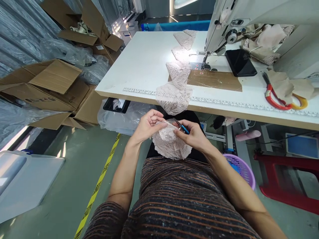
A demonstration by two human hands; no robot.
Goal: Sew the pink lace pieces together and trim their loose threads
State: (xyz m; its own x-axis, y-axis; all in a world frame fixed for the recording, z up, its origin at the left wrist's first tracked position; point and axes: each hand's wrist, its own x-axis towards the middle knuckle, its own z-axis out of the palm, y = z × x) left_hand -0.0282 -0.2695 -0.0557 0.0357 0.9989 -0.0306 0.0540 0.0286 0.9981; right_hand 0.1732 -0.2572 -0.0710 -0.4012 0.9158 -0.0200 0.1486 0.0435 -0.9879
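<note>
Over my lap, my left hand [152, 125] pinches the upper edge of a pale pink lace piece [171, 146]. My right hand [193, 134] holds thread snips [183, 128] with a blue handle, their dark tips pointing up and left by the lace. Its thumb and fingers also seem to touch the lace edge. Further lace pieces [178, 74] run in a line from the table edge, just above my hands, back across the tabletop. Whether a thread lies between the blades is too small to tell.
A sewing machine [219, 30] stands on the white table [139, 63]. A black phone [240, 62], red-and-yellow scissors [280, 99] and fabric scraps [271, 39] lie to its right. Cardboard boxes [54, 86] sit at left. A purple basket [245, 169] and red stool [271, 191] are at right.
</note>
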